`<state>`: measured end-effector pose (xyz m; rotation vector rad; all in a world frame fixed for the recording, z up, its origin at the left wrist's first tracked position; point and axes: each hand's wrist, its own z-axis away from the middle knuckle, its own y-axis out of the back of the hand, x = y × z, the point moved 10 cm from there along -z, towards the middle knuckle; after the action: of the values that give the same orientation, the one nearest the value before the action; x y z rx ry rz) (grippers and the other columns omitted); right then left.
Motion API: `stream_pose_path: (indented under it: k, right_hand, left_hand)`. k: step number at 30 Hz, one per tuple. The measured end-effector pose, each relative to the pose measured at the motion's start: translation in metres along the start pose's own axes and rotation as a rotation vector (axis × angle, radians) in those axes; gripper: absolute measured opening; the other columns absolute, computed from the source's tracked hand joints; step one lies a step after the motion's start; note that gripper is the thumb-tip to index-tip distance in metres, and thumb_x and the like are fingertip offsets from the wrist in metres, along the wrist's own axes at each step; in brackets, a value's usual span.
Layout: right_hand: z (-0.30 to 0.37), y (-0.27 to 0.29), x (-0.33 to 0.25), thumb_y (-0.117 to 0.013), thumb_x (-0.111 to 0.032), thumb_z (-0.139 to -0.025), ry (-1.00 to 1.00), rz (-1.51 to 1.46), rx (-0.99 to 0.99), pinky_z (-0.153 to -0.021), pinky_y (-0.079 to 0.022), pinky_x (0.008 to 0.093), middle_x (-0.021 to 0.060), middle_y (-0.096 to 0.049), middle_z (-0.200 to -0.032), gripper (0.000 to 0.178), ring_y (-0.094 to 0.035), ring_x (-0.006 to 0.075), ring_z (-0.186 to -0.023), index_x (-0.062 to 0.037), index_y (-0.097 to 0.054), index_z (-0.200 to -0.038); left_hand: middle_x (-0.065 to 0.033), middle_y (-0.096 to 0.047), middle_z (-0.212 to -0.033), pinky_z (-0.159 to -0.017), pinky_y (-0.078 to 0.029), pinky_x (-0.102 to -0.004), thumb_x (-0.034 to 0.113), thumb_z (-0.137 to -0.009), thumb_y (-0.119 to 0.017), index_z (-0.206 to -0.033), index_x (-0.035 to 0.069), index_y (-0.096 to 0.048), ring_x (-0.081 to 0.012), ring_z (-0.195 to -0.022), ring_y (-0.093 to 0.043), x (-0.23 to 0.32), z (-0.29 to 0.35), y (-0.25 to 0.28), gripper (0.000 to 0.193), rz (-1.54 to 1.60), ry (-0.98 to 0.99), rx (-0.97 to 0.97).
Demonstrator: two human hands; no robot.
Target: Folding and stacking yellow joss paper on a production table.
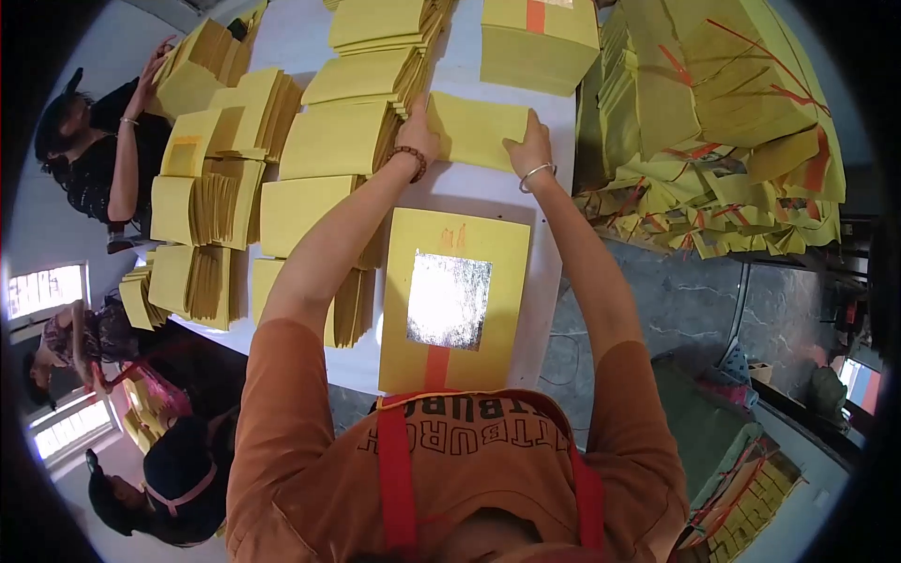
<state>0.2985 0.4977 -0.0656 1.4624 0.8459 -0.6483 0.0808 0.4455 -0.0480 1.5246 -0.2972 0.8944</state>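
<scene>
The shirt [493, 474] is rust-orange, with dark block lettering [458, 433] across its front; its short sleeves [286, 389] are plain; two broad red straps [395, 479] lie over it; the left hand [421, 139] is bare, with a dark, round-beaded bracelet [420, 162]; the right hand [532, 148] is bare, with a slim, pale bangle [538, 170].

Surface [479, 192] brightly lit, harsh glare thrown back by silver square [450, 300], left-hand windows [47, 291] blown out, lower left dimmed, straight edges bowed by fisheye distortion, corners lost in black
</scene>
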Motion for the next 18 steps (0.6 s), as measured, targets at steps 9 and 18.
stream_pose_path:
  k: [9,18]
  right_hand:
    - [0.005,0.003,0.000,-0.068,-0.038,-0.072,0.013,0.000,-0.018,-0.098,-0.033,0.0432,0.0208,-0.042,-0.129,0.069,-0.039,0.0343,-0.120,-0.0084,-0.044,-0.130]
    - [0.028,-0.003,-0.009,-0.072,-0.041,-0.067,0.300,0.043,-0.119,-0.097,-0.030,0.0434,0.0214,-0.038,-0.133,0.053,-0.039,0.0353,-0.120,-0.0225,-0.061,-0.115]
  left_hand:
    - [-0.0274,-0.057,-0.102,-0.083,-0.044,-0.0480,0.007,-0.078,-0.053,-0.127,0.013,-0.038,-0.0432,-0.097,-0.055,0.005,0.006,-0.010,0.052,-0.182,-0.002,-0.091]
    - [-0.0253,-0.055,-0.106,-0.082,-0.046,-0.0480,0.012,-0.080,-0.053,-0.106,0.006,-0.048,-0.0420,-0.098,-0.056,0.002,-0.010,-0.017,0.027,-0.288,-0.067,-0.061]
